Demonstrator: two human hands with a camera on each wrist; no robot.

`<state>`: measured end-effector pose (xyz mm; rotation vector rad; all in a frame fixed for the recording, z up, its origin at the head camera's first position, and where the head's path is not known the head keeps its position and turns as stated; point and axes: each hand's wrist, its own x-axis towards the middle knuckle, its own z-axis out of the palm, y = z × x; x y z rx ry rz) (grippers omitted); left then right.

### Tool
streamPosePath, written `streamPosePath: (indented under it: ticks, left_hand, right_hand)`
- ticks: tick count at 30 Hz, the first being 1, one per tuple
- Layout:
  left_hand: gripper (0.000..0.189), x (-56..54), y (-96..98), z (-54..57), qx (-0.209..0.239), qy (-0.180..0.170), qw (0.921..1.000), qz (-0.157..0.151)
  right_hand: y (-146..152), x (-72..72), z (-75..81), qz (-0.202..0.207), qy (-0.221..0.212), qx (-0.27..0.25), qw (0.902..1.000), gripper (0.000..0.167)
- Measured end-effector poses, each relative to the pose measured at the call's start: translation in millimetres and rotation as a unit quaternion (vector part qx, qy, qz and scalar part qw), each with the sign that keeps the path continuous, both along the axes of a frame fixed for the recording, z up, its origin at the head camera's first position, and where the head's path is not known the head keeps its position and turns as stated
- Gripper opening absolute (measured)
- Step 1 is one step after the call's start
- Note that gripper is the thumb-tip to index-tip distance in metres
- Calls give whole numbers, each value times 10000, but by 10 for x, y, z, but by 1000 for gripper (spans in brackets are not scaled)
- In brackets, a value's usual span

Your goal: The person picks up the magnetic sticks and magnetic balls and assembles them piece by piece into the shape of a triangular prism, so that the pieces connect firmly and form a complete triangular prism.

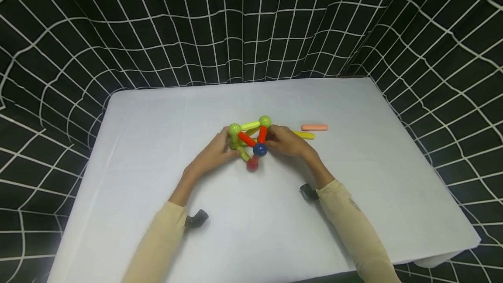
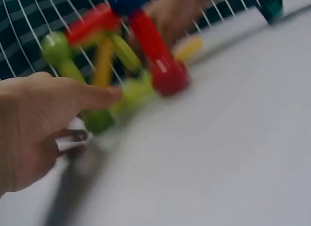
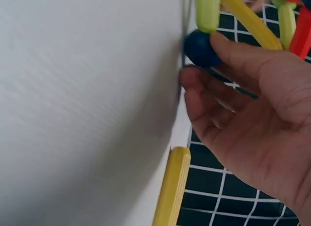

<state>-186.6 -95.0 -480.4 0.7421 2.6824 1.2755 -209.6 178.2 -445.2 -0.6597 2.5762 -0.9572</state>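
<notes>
A frame of coloured rods and balls, like a magnetic building set, stands on the table between the hands. Two green balls (image 1: 234, 129) top it, with a lime rod (image 1: 250, 125) between them. Two red rods (image 1: 262, 134) run to a dark blue ball (image 1: 260, 150), and a red ball (image 1: 253, 165) sits low at the near side. My left hand (image 1: 212, 154) grips the left side, its thumb (image 2: 104, 95) against the frame. On the right, my right hand (image 3: 262, 95) pinches another blue ball (image 3: 200, 49) at the end of a lime rod (image 3: 208, 12).
To the right of the frame lie a loose yellow rod (image 1: 305, 135) and a salmon rod (image 1: 314, 127). The white table (image 1: 157, 112) is bordered by dark curtains (image 1: 196, 34) with a white grid.
</notes>
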Motion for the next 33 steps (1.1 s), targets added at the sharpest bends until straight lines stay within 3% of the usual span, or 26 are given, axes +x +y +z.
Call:
streamPosePath:
  ticks: [2, 6, 10, 13, 15, 17, 21, 23, 27, 33]
  left_hand:
    - [66, -26, 3, -98, -107, -346, 9993, 51]
    - [52, 6, 28, -186, -96, -143, 9992, 364]
    - [46, 44, 76, -223, -52, 124, 9976, 682]
    - [46, 49, 109, -241, -22, 174, 9966, 801]
    - [46, 46, 116, -261, 1, 167, 9965, 818]
    - [46, 40, 118, -281, -44, 190, 9968, 775]
    - [43, 37, 96, -314, -330, 315, 9969, 644]
    - [42, 43, 87, -314, -445, 363, 9964, 617]
    - [41, 54, 84, -295, -436, 329, 9968, 581]
    - [39, 56, 100, -288, -500, 225, 9970, 539]
  right_hand:
    - [11, 11, 47, -196, 117, 196, 9995, 34]
    - [141, 87, 175, -730, 681, 832, 9915, 38]
    - [375, 228, 240, -1159, 1443, 1963, 9629, 36]
    - [539, 345, 213, -1039, 1656, 2497, 9484, 23]
    - [607, 408, 190, -916, 1598, 2510, 9503, 9]
    - [640, 448, 203, -834, 1287, 2343, 9600, 4]
    - [507, 494, 325, -383, 416, 1671, 9843, 16]
    - [347, 516, 386, -66, 199, 1234, 9921, 24]
    - [-23, 576, 420, 314, 721, 606, 9951, 31]
    - [-323, 646, 330, 95, 1801, 919, 9793, 32]
